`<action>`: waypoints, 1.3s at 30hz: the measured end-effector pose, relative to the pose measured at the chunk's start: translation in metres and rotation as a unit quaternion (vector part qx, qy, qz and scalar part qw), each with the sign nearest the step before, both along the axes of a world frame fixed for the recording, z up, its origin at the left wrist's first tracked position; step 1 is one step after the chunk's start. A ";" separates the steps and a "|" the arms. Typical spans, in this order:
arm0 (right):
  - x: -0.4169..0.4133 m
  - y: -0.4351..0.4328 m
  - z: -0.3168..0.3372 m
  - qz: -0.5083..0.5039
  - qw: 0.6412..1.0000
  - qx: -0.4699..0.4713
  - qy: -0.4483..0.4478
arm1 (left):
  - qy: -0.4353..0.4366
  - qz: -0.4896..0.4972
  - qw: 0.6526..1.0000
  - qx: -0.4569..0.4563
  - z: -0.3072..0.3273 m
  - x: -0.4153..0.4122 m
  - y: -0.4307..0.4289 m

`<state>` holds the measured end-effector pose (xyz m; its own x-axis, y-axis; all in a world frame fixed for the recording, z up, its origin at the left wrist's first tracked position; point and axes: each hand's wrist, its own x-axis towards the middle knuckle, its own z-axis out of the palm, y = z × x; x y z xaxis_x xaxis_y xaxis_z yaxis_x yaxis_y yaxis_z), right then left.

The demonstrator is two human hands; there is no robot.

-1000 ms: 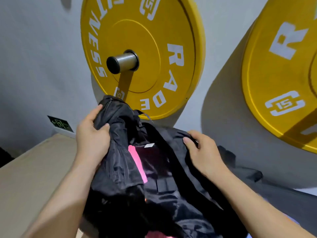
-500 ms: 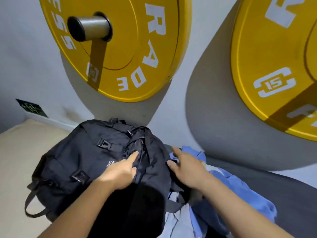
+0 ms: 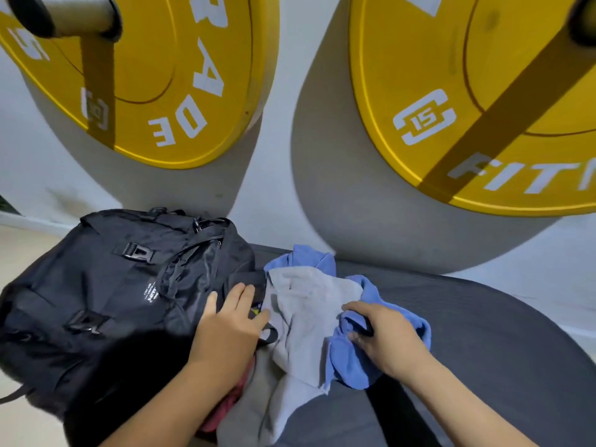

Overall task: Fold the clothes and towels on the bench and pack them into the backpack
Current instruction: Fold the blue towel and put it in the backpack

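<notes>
Left hand (image 3: 230,327) flat on black backpack (image 3: 106,285); right hand (image 3: 383,337) grips blue cloth (image 3: 351,356) beside grey cloth (image 3: 306,311) on dark bench (image 3: 483,333).

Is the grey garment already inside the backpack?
No, the grey garment lies crumpled on the bench beside the backpack, against the blue cloth the right hand grips.

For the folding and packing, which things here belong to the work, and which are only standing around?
Part of the job: black backpack; blue cloth, gripped by the right hand; grey cloth; red cloth; bench.
Just there: left yellow plate; right yellow plate; metal bar end.
</notes>
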<state>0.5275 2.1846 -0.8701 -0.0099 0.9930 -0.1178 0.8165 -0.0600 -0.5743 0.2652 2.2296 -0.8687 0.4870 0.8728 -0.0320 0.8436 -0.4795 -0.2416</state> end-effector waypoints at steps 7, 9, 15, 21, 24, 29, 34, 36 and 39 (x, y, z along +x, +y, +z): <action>-0.071 -0.005 -0.032 -0.050 0.973 0.082 0.211 | -0.044 0.058 0.996 -0.043 0.033 -0.005 -0.011; -0.090 0.008 -0.036 -0.076 0.951 0.059 0.295 | -0.104 -0.031 0.994 -0.017 0.035 0.003 -0.022; -0.045 0.028 -0.007 -0.044 0.932 -0.025 0.359 | -0.083 -0.053 0.994 -0.038 -0.011 0.019 -0.036; 0.020 0.029 0.065 -0.164 0.928 0.126 0.311 | -0.100 -0.005 0.994 -0.032 -0.002 0.014 -0.022; 0.032 0.020 0.102 -0.176 0.908 0.109 0.365 | -0.069 0.026 0.995 -0.065 0.002 0.010 -0.017; 0.046 -0.007 0.165 -0.114 0.893 0.053 0.433 | -0.056 0.094 0.958 -0.264 0.045 0.035 -0.014; 0.047 -0.041 0.225 -0.013 0.894 0.055 0.445 | -0.462 0.004 0.766 -0.447 0.129 0.083 -0.045; 0.046 -0.056 0.248 0.018 0.890 0.067 0.450 | -0.572 -0.043 0.684 -0.451 0.159 0.104 -0.068; 0.047 -0.084 0.278 0.034 0.888 0.111 0.445 | -0.636 -0.067 0.625 -0.447 0.200 0.124 -0.102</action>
